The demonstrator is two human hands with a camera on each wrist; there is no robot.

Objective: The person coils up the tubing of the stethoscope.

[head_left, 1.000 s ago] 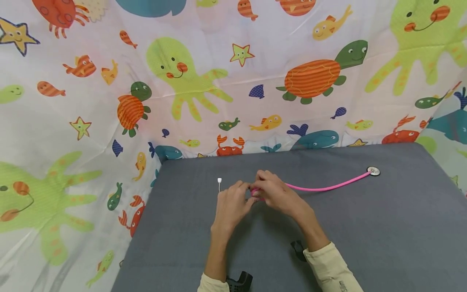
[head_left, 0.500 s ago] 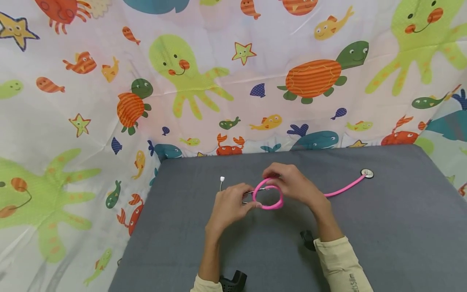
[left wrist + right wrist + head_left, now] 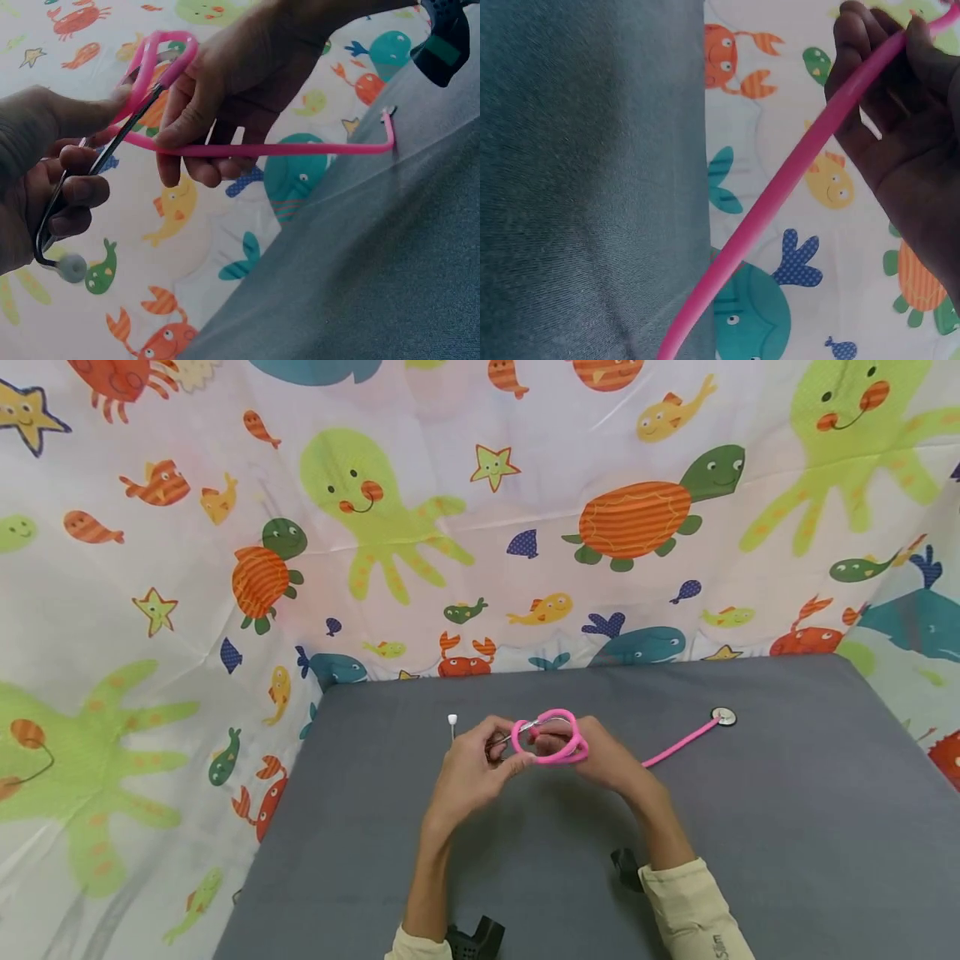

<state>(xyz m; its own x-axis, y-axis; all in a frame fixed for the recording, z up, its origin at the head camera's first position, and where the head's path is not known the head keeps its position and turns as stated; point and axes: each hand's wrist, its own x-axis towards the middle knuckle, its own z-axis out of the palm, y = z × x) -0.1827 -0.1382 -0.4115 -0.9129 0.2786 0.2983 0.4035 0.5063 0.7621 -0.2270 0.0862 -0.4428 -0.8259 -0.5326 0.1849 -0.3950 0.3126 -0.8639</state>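
Note:
A stethoscope with pink tubing (image 3: 581,748) is held up between both hands above the grey table. My left hand (image 3: 471,770) grips its metal ear tubes (image 3: 127,126) and a loop of the tubing, the thumb pressed on the loop. A pale ear tip (image 3: 72,268) sticks out below that hand in the left wrist view. My right hand (image 3: 606,757) pinches the tubing between thumb and fingers, behind the loop in the head view. From there the pink tube runs rightward to the round chest piece (image 3: 723,717), at the table's far right part.
The grey-covered table (image 3: 360,827) stretches under both arms. Behind and to the left hangs a white curtain (image 3: 427,477) printed with sea animals. Black wrist devices (image 3: 478,939) sit below the hands.
The hands were close together; the right hand moved off to the right, opening the pink loop to view, then turned behind it. The chest piece has shifted left, nearer the hands.

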